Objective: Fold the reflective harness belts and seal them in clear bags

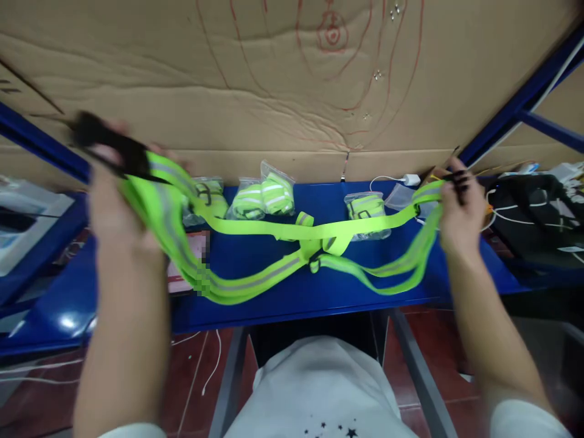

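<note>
Between my two raised hands stretches a neon-green reflective vest (pixel 255 289) made of elastic straps with grey reflective stripes. My left hand (pixel 121 188), blurred by motion, is closed around the straps at a black end piece (pixel 121 149). At the other end, my right hand (pixel 463 207) grips the strap by a black buckle (pixel 457 178). The straps sag over the blue table and meet in the middle near a small black ring (pixel 314 264). Behind them lie folded green straps in clear bags (pixel 278 191), with another bagged bundle (pixel 365 210) farther right.
A cardboard wall (pixel 274 115) with red drawn lines rises behind the blue table (pixel 274 307). A pinkish flat item (pixel 180 283) lies left, partly behind the straps. A white charger plug (pixel 410 180) and a black bag (pixel 529 201) are at the right. Blue metal posts (pixel 497 121) flank the table.
</note>
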Demonstrator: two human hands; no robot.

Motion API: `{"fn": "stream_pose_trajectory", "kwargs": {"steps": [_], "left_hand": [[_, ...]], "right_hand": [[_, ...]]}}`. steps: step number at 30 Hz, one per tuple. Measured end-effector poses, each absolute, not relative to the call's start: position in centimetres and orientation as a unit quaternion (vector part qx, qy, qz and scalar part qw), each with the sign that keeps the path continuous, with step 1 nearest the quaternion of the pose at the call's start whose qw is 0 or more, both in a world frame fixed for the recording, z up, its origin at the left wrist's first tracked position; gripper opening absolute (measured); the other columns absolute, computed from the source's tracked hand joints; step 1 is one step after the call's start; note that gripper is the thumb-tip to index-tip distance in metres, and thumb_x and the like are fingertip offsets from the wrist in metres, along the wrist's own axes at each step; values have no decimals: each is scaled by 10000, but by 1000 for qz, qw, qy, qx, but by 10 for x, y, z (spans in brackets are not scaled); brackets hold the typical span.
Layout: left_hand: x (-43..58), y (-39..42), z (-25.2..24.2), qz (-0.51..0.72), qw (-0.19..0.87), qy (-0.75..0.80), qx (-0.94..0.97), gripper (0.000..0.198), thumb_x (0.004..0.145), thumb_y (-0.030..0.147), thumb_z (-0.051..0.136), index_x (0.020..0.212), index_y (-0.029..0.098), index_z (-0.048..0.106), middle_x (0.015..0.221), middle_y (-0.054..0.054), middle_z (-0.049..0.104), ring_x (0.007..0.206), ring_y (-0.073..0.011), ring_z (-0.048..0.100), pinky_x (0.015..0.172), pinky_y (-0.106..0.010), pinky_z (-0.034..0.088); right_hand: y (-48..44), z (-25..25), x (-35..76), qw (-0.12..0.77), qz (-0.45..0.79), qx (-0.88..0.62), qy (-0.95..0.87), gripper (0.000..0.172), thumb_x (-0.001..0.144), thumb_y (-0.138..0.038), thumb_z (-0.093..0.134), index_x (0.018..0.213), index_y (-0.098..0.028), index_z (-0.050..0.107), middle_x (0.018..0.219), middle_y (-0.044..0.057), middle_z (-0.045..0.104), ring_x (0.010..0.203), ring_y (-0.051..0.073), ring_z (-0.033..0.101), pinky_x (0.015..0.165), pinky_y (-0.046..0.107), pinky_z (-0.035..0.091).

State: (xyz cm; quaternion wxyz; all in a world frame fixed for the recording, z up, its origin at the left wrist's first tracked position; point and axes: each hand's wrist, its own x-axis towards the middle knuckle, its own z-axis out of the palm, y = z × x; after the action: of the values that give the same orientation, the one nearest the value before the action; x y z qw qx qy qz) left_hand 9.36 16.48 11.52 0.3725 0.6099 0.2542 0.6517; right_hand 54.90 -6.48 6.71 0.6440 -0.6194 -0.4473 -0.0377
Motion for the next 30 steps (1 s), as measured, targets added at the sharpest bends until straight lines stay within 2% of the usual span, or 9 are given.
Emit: {"fn": "stream_pose_trajectory", "kwargs": {"steps": [1, 2, 4, 6, 9, 16, 21, 26, 30], "left_hand": [[115, 160, 104, 602, 435, 223, 631, 570, 687, 791, 763, 1055, 368, 662, 820, 113, 711, 735, -138, 634, 799, -380, 588], [136, 153, 92, 560, 450, 225, 658, 549, 716, 755, 774, 1047, 327, 683, 826, 90, 714, 704, -139, 632, 749, -376, 578], [172, 137, 65, 502, 444, 230, 706, 520, 614, 589, 925, 954, 248, 732, 846, 37, 743, 661, -139, 617, 629, -319, 512], [198, 119, 43, 450, 417, 244, 751, 393, 678, 443, 910, 961, 209, 770, 888, -9, 754, 656, -134, 590, 610, -302, 461], [216, 99, 24, 381, 336, 274, 817, 295, 799, 376, 802, 1045, 216, 777, 911, -19, 733, 667, -135, 574, 653, -307, 468], [214, 93, 14, 385, 330, 308, 805, 326, 848, 409, 772, 1117, 226, 762, 949, -27, 716, 727, -155, 607, 712, -317, 504], [211, 85, 18, 349, 318, 327, 819, 332, 877, 375, 749, 1164, 208, 752, 997, -34, 715, 745, -147, 617, 734, -301, 517], [208, 82, 23, 342, 299, 347, 820, 328, 880, 352, 759, 1172, 204, 753, 1049, -40, 727, 775, -147, 642, 793, -303, 543], [210, 80, 17, 320, 302, 326, 837, 317, 884, 336, 765, 1168, 196, 750, 1038, -45, 719, 876, -174, 672, 848, -312, 537]], "right_hand": [[-53, 63, 527, 572, -105, -624, -522, 434, 985, -250, 570, 1411, -258, 654, 1357, 152, 676, 1298, 321, 624, 1126, 589, 467], [-41, 59, 506, 501, -145, -616, -590, 484, 973, -198, 545, 1445, -267, 627, 1372, 142, 659, 1305, 328, 607, 1127, 613, 460], [-19, 49, 468, 420, -157, -590, -672, 610, 921, -92, 495, 1501, -265, 569, 1376, 151, 620, 1285, 328, 594, 1089, 595, 499], [-1, 37, 438, 361, -144, -576, -719, 651, 897, -36, 452, 1521, -194, 545, 1371, 190, 590, 1286, 332, 573, 1106, 565, 495], [15, 20, 411, 307, -114, -587, -740, 687, 901, 6, 369, 1554, -162, 499, 1419, 198, 556, 1304, 325, 541, 1152, 543, 464], [13, 2, 414, 324, -152, -603, -713, 809, 902, 26, 336, 1648, -284, 312, 1446, 154, 528, 1305, 312, 527, 1119, 547, 486], [11, -4, 405, 277, -147, -595, -740, 683, 949, -6, 346, 1604, -185, 409, 1446, 174, 544, 1286, 310, 532, 1135, 516, 478], [11, -2, 406, 297, -158, -622, -708, 721, 893, 33, 343, 1578, -160, 454, 1429, 173, 554, 1279, 302, 532, 1129, 499, 480], [8, -2, 397, 278, -139, -609, -730, 683, 926, 10, 340, 1582, -146, 448, 1452, 184, 542, 1304, 311, 516, 1147, 503, 464]]}}
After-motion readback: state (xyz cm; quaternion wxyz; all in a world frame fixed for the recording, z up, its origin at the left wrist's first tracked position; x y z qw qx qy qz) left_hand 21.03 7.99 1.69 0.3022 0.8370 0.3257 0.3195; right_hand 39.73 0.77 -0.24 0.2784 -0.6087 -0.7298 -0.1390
